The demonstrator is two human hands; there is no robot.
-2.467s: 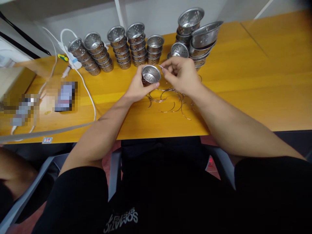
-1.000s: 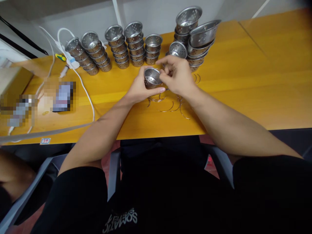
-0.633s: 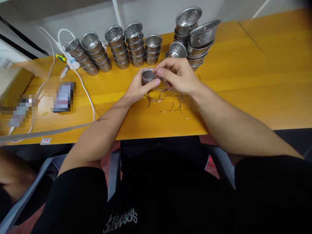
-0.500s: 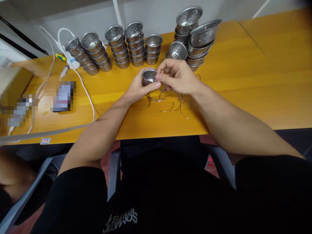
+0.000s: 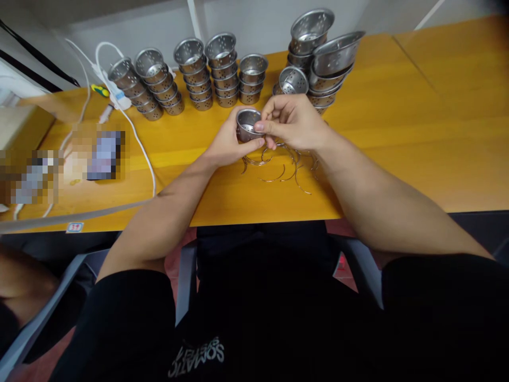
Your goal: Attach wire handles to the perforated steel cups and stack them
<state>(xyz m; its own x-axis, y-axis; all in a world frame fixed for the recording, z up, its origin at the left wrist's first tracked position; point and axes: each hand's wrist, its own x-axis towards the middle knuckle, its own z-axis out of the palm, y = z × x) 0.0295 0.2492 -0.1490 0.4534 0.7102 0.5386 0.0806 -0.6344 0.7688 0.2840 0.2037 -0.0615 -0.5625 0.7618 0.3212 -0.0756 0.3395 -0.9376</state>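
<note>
My left hand (image 5: 226, 139) is wrapped round a small perforated metal cup (image 5: 247, 123), its mouth facing up toward me. At the cup's right rim, my right hand (image 5: 292, 122) is closed in a pinch, thumb and fingertips touching or very near the rim. Whether a thin wire sits in that pinch is too small to make out. Below both hands, several curved metal wires (image 5: 296, 171) lie loose on the yellow table (image 5: 222, 199).
Stacks of perforated metal cups (image 5: 194, 74) line the table's back. Larger strainer bowls (image 5: 336, 55) pile up behind my right hand, by a tilted cup (image 5: 293, 80). A phone (image 5: 104, 156), a white cable (image 5: 137, 138) and a box (image 5: 24, 130) are at left. Another person's arm (image 5: 24, 270) shows lower left.
The cup in my left hand has tipped slightly, so more of its outer side shows. Both hands have shifted a little to the right, and the right pinch stays at the rim.
</note>
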